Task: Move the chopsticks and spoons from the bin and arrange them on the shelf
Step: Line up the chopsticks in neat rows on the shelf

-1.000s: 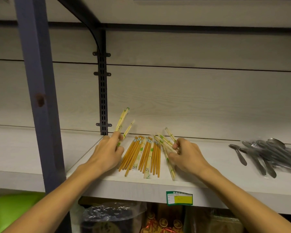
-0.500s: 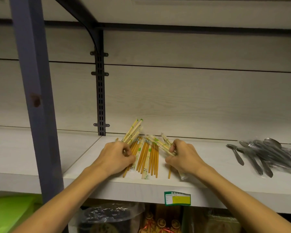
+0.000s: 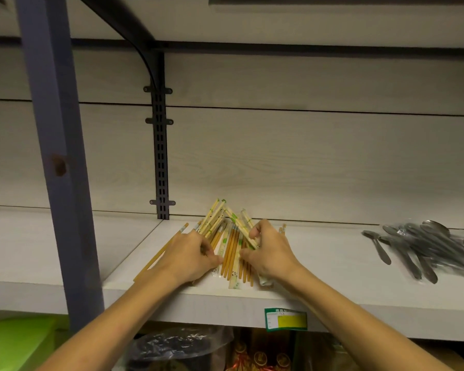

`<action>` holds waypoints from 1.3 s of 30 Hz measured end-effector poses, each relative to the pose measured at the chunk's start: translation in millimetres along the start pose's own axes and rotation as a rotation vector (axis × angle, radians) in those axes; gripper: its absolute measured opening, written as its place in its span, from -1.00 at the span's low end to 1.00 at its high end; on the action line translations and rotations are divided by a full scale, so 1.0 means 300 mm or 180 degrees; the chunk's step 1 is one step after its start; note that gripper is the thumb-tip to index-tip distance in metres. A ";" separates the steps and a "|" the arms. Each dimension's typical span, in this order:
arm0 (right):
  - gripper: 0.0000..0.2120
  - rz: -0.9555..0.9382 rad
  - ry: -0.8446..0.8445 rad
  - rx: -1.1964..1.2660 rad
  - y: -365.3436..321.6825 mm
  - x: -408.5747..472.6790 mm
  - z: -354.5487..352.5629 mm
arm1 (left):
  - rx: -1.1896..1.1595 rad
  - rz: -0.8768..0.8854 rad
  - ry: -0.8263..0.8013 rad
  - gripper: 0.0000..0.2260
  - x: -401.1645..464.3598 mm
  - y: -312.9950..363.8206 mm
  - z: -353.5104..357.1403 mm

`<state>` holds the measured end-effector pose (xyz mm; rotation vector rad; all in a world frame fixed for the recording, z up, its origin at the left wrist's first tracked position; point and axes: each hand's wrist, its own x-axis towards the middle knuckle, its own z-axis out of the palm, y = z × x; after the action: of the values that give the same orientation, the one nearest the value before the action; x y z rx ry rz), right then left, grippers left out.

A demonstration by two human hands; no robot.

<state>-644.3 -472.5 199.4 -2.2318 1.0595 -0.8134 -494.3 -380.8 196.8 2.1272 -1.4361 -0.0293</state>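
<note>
Head view: pale wood-grain shelf [image 3: 319,266] under a matching back panel, black slotted bracket [image 3: 160,156] at rear, blue-grey upright post [image 3: 56,156] at left. Chopsticks [image 3: 231,250] lay fanned near the shelf's front edge, some in paper sleeves, tips leaning together at the back. Left hand [image 3: 188,254] rested over the left side of the pile, fingers curled onto several sticks. Right hand [image 3: 269,253] pinched sleeved sticks on the right side. Spoons [image 3: 418,250] lay heaped well apart, far right. Green-yellow price label [image 3: 285,319] on the shelf lip.
</note>
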 end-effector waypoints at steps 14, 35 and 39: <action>-0.62 0.0194 -0.0460 -0.0565 -0.003 0.002 -0.049 | 0.0196 -0.0408 -0.0159 -0.81 0.006 0.043 -0.006; -0.77 -0.0045 0.0115 -0.0415 -0.056 -0.031 -0.044 | 0.0007 -0.0101 0.0209 -0.75 -0.012 0.051 -0.035; -0.77 -0.0052 0.0474 -0.0182 -0.039 -0.040 -0.090 | -0.0313 0.0158 0.0283 -0.81 -0.002 0.046 -0.055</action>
<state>-664.0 -461.9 222.0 -2.2585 1.1479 -0.9804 -500.9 -376.8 216.8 1.9881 -1.4061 0.0132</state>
